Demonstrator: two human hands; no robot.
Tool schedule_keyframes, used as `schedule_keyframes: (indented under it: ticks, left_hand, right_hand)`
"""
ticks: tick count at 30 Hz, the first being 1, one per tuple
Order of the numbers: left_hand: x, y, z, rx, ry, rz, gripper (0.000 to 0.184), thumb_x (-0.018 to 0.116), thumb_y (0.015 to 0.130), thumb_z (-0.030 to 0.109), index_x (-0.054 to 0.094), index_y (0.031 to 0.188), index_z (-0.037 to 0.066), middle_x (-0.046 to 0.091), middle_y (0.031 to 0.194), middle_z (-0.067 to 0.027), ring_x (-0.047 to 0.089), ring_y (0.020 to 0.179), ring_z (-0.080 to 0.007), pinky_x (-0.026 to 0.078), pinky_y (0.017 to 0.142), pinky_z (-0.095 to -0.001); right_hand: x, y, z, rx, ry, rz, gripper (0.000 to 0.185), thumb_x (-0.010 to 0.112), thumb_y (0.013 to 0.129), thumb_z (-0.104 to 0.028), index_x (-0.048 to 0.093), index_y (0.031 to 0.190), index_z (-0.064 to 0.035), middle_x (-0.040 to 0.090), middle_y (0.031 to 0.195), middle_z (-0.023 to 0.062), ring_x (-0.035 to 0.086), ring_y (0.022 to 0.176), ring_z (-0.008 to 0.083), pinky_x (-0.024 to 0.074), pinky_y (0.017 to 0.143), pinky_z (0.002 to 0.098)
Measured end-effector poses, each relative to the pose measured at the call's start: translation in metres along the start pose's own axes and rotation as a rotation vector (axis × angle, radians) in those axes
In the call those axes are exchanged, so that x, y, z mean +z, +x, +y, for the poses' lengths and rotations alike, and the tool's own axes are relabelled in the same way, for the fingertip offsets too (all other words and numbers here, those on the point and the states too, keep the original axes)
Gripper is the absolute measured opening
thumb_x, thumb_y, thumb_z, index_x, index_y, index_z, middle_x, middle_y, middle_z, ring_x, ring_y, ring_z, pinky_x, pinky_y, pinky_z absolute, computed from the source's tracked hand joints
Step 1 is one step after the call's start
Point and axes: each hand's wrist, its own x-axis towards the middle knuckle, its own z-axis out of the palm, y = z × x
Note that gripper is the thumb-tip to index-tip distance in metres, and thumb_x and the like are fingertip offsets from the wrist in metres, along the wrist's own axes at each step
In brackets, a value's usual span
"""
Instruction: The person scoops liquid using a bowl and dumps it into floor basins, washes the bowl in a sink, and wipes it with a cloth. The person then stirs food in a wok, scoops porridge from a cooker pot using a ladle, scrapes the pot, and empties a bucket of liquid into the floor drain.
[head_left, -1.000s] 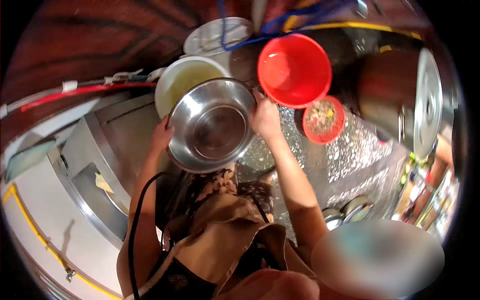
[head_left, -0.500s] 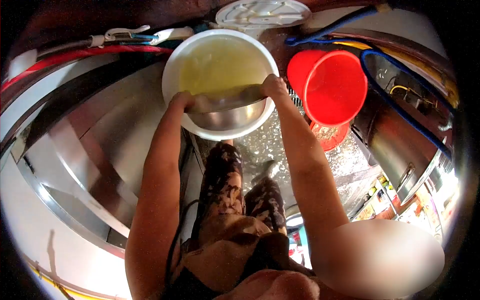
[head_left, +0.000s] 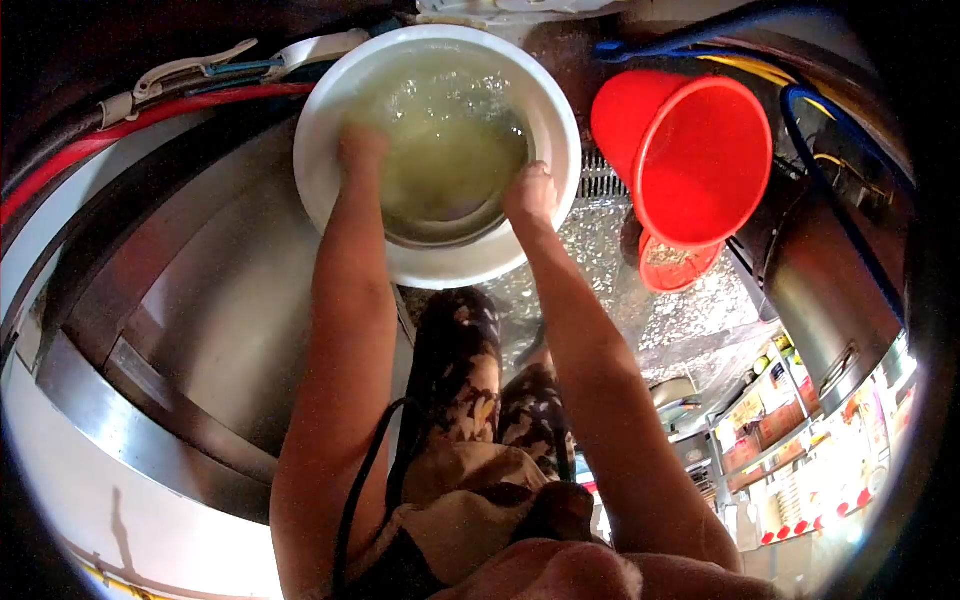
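A round metal basin (head_left: 445,240) sits inside a large white tub (head_left: 312,150). Cloudy yellow-green water (head_left: 440,170) with bright ripples covers most of the basin's inside. My right hand (head_left: 532,195) is closed on the basin's rim at the right, near the tub's wall. On the other side, my left hand (head_left: 362,147) grips the basin's left edge; motion blurs it and its fingertips are hidden.
To the right a red bucket (head_left: 703,160) lies tilted, with a smaller red container (head_left: 680,262) holding bits below it. Near them is a floor drain grate (head_left: 603,178). A blue hose (head_left: 840,200) runs along the right. Stainless steel panels (head_left: 225,290) stand at the left.
The basin was tilted with its near edge raised and now lies flatter, with rippling water in it. My left hand has moved farther forward, my right hand slightly nearer. The view has shifted.
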Motion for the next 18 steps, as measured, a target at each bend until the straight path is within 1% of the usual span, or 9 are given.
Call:
schedule_keyframes:
  ticks: [3, 5, 6, 8, 9, 11, 12, 14, 18]
  left_hand:
    - [0.014, 0.027, -0.007, 0.155, 0.000, 0.112, 0.039, 0.063, 0.069, 0.021, 0.059, 0.103, 0.003, 0.060, 0.104, -0.0169, 0.058, 0.093, -0.0343, 0.047, 0.080, -0.0420]
    - [-0.033, 0.006, 0.029, -0.316, -0.723, -0.032, 0.041, 0.064, 0.066, 0.020, 0.060, 0.101, 0.000, 0.061, 0.100, -0.0153, 0.059, 0.090, -0.0304, 0.047, 0.080, -0.0391]
    - [-0.048, -0.004, 0.043, -0.305, -0.715, -0.031, 0.041, 0.064, 0.066, 0.020, 0.060, 0.101, 0.000, 0.061, 0.100, -0.0153, 0.059, 0.090, -0.0304, 0.047, 0.080, -0.0391]
    - [-0.075, -0.022, 0.061, -0.404, -0.966, 0.054, 0.041, 0.061, 0.066, 0.018, 0.059, 0.101, -0.003, 0.060, 0.097, -0.0158, 0.057, 0.086, -0.0268, 0.046, 0.076, -0.0371]
    - [-0.088, -0.030, 0.064, -0.394, -0.959, 0.057, 0.041, 0.061, 0.066, 0.018, 0.059, 0.101, -0.003, 0.060, 0.097, -0.0158, 0.057, 0.086, -0.0268, 0.046, 0.076, -0.0371]
    - [-0.109, -0.041, 0.069, -0.518, -0.993, -0.074, 0.047, 0.054, 0.067, 0.023, 0.052, 0.107, -0.002, 0.055, 0.104, -0.0167, 0.054, 0.090, -0.0287, 0.043, 0.077, -0.0406]
    - [-0.099, -0.032, 0.057, -0.508, -0.990, -0.071, 0.047, 0.054, 0.067, 0.023, 0.052, 0.107, -0.002, 0.055, 0.104, -0.0167, 0.054, 0.090, -0.0287, 0.043, 0.077, -0.0406]
    - [-0.064, -0.010, 0.018, -0.462, -1.403, -0.095, 0.043, 0.052, 0.065, 0.020, 0.053, 0.103, -0.001, 0.056, 0.096, -0.0146, 0.054, 0.084, -0.0280, 0.045, 0.074, -0.0407]
    - [-0.096, -0.044, 0.018, -0.448, -1.593, -0.184, 0.038, 0.050, 0.064, 0.018, 0.054, 0.097, -0.001, 0.056, 0.088, -0.0125, 0.055, 0.078, -0.0280, 0.047, 0.070, -0.0411]
  right_hand:
    - [0.005, -0.005, 0.010, 0.026, 0.071, 0.016, 0.031, 0.053, 0.078, -0.014, 0.046, 0.103, 0.0020, 0.061, 0.095, 0.0229, 0.059, 0.094, 0.0371, 0.0484, 0.081, 0.0420]
    - [0.007, -0.006, 0.018, -0.016, 0.101, 0.055, 0.031, 0.054, 0.076, -0.015, 0.043, 0.099, 0.0025, 0.061, 0.092, 0.0258, 0.060, 0.089, 0.0390, 0.0498, 0.077, 0.0415]
    - [0.010, -0.005, 0.022, -0.012, 0.113, 0.056, 0.031, 0.054, 0.076, -0.015, 0.043, 0.099, 0.0025, 0.061, 0.092, 0.0258, 0.060, 0.089, 0.0390, 0.0498, 0.077, 0.0415]
    - [0.020, -0.001, 0.029, -0.025, 0.185, 0.116, 0.030, 0.054, 0.075, -0.014, 0.041, 0.096, 0.0024, 0.060, 0.088, 0.0279, 0.061, 0.083, 0.0401, 0.0505, 0.073, 0.0418]
    - [0.022, -0.002, 0.032, -0.024, 0.197, 0.117, 0.030, 0.054, 0.075, -0.014, 0.041, 0.096, 0.0024, 0.060, 0.088, 0.0279, 0.061, 0.083, 0.0401, 0.0505, 0.073, 0.0418]
    - [0.024, -0.008, 0.039, -0.106, 0.318, 0.173, 0.029, 0.053, 0.074, -0.014, 0.043, 0.096, 0.0024, 0.060, 0.087, 0.0279, 0.060, 0.082, 0.0413, 0.0499, 0.072, 0.0433]
    - [0.023, -0.009, 0.040, -0.106, 0.328, 0.177, 0.029, 0.053, 0.074, -0.014, 0.043, 0.096, 0.0024, 0.060, 0.087, 0.0279, 0.060, 0.082, 0.0413, 0.0499, 0.072, 0.0433]
    - [0.021, -0.014, 0.044, -0.096, 0.428, 0.204, 0.028, 0.053, 0.074, -0.015, 0.045, 0.095, 0.0034, 0.059, 0.086, 0.0300, 0.059, 0.081, 0.0429, 0.0496, 0.072, 0.0437]
    - [0.000, -0.038, 0.045, -0.071, 0.382, 0.150, 0.026, 0.048, 0.079, -0.017, 0.047, 0.095, 0.0035, 0.059, 0.086, 0.0307, 0.058, 0.082, 0.0450, 0.0482, 0.073, 0.0461]
